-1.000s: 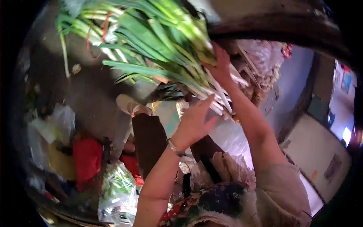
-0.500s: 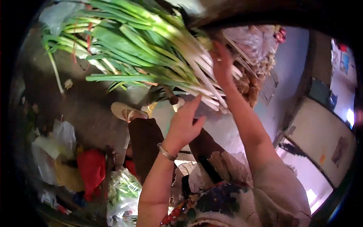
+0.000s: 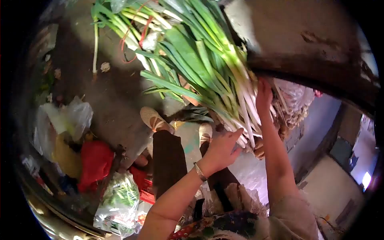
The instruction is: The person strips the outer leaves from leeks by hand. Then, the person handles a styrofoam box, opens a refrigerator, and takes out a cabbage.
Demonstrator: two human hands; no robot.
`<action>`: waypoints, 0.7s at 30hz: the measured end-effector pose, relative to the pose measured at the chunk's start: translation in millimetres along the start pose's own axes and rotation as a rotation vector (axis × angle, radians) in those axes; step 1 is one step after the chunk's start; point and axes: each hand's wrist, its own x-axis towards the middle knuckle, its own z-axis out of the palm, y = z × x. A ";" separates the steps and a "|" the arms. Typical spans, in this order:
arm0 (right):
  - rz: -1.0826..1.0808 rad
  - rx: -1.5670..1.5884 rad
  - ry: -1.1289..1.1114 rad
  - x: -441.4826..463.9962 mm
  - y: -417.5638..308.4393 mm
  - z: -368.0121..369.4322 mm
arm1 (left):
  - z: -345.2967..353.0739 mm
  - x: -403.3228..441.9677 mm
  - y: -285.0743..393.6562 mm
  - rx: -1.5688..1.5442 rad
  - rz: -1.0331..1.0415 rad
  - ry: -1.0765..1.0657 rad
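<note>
A large bundle of green onions or leeks [image 3: 208, 68] lies in the upper middle, green leaves toward the upper left and white root ends toward the lower right. My left hand [image 3: 224, 150], with a bracelet at the wrist, is open at the root ends, its index finger stretched out over the lowest stalks. My right hand [image 3: 264, 98] rests along the right side of the white stalks, its fingers extended upward and partly hidden, not wrapped round them. A red tie [image 3: 146, 30] shows among the stalks at the upper left.
Clear plastic bags [image 3: 76, 116] and a red bag [image 3: 96, 160] are at the left. A clear bag of greens [image 3: 120, 196] stands beside a red crate [image 3: 147, 190] at the lower left. A bag of brownish produce [image 3: 296, 96] lies right of the bundle. My feet are below it.
The view has shifted, so the bundle and both hands appear lower and farther right. Both hands remain beside the white stalks, with little change in their poses.
</note>
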 end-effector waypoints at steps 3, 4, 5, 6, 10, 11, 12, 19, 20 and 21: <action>-0.173 -0.136 0.034 -0.8 28.7 -9.3 | -7.1 1.7 -0.5 0.004 -0.045 0.011; -0.129 -0.016 0.023 -5.2 18.7 -9.4 | -10.6 2.3 0.8 -0.011 -0.066 -0.011; -0.080 0.101 0.013 -8.6 8.2 -10.3 | -11.1 2.5 -0.9 -0.007 -0.077 0.020; -0.049 0.416 -0.028 -0.2 71.9 -4.9 | -9.5 2.4 -4.0 -0.028 -0.036 0.054; 0.017 0.101 0.028 25.4 50.6 12.0 | -18.6 1.9 -1.0 -0.053 -0.018 0.057; -0.017 0.149 0.030 21.8 45.4 8.6 | -21.6 1.8 1.0 -0.053 -0.035 0.007; -0.051 0.196 0.031 18.2 39.9 5.3 | -23.0 1.3 -0.5 -0.081 0.013 0.041; -0.103 0.101 -0.313 -29.3 -142.5 -32.2 | -65.6 6.1 2.5 -0.162 0.002 0.009; -0.056 0.246 -0.371 -33.1 -176.2 -24.3 | -70.3 4.7 5.6 -0.168 -0.004 0.010; -0.080 0.287 -0.447 -31.2 -210.8 -11.4 | -73.5 4.0 9.3 -0.121 -0.025 0.017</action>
